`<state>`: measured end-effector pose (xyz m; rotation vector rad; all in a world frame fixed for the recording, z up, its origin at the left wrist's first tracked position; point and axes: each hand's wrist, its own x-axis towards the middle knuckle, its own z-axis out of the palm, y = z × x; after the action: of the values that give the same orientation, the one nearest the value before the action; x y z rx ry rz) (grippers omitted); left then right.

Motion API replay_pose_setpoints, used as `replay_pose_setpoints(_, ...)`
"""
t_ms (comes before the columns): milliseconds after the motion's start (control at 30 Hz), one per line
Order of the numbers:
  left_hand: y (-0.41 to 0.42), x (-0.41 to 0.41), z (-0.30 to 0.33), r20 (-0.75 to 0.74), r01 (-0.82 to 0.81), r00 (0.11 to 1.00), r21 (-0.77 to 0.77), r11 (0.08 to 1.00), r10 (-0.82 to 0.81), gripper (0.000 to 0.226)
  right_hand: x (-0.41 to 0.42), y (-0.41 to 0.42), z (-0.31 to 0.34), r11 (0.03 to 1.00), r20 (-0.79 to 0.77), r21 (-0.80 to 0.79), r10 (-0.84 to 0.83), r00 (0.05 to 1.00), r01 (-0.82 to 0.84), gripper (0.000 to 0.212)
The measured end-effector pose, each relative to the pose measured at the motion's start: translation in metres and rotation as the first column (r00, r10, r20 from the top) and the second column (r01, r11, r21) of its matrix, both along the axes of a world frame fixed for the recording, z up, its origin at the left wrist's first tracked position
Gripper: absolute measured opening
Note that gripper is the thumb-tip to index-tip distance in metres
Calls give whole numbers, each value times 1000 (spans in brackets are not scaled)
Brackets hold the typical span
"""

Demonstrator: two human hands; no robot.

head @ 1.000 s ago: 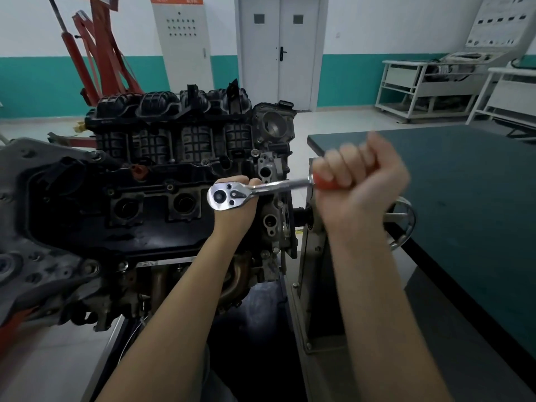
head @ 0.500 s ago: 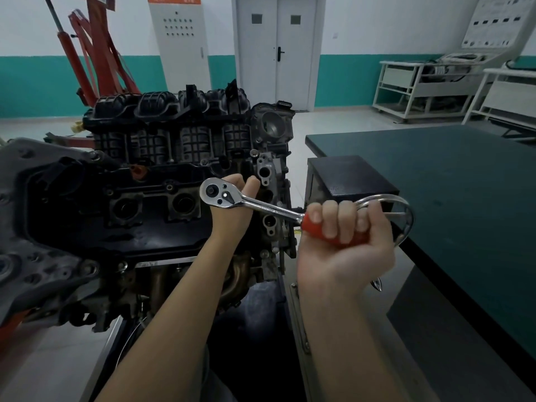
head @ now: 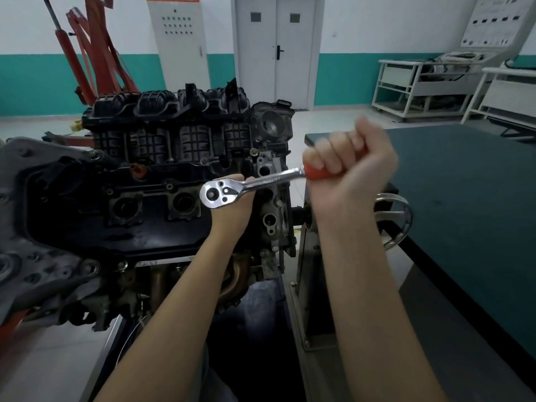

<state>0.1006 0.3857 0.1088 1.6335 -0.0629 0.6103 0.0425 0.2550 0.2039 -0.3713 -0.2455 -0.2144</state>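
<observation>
- right grip (head: 348, 169): full fist, fingers curled tight round the red handle (head: 316, 173) of the ratchet wrench (head: 261, 181). The fist is motion-blurred.
- The wrench runs from the fist to the left and slightly down, close to level. Its chrome ratchet head (head: 216, 194) sits at the left end with its face toward the camera.
- left grip (head: 232, 213): directly behind the ratchet head and touching it. The thumb tip shows above the shank, but the head hides the fingers, so I can't tell how far closed the grip is or what it holds.
- engine (head: 130, 227): left of centre, with the ratchet head in front of its right end. Two round ports (head: 153, 204) sit just left of the head.
- intake manifold (head: 174, 126): black, on the far top of the engine. The throttle body (head: 272, 123) is at its right end.
- handwheel (head: 398, 221): just right of the right wrist, at the left edge of the dark green desk (head: 464, 198).
- Far wall: red hoist (head: 95, 53) on the left, double door (head: 275, 47) in the middle, white carts (head: 420, 82) on the right.
</observation>
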Motion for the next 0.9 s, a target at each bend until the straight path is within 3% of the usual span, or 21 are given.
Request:
replay_pose_setpoints(100,-2,1,3,138,25,990,-11,1000,-23,50,-32,8,-38,977,-19,171,-128,992,129,39)
replay_pose_setpoints(200,-3,-2,6,177,67,982,-11,998,-64,46,-44,13,-53,962,-11,225,-156,988,155,43)
replay_pose_setpoints(333,-1,2,4,153,54,987,-21,998,-50,43,-16,-3,-22,996,43,51,-69,997,67,39)
replay_pose_setpoints(433,-1,6,-2,53,10,999,36,999,-12,37,12,-12,14,990,-4,-126,57,998,-57,39)
replay_pose_setpoints(500,-2,5,-6,75,-5,997,6,1000,4,36,21,-11,26,980,-33,-165,108,994,-112,37)
replay_pose_setpoints(600,-3,5,-2,96,-11,995,-22,1000,13,39,13,-6,17,994,-19,-93,52,998,-54,37)
replay_pose_setpoints(767,-4,-1,3,203,89,976,-31,996,-81,40,-37,9,-41,972,-8,172,-159,987,158,41)
replay_pose_setpoints(900,-2,-4,6,244,126,963,-25,992,-117,47,-49,16,-57,965,30,207,-171,985,162,41)
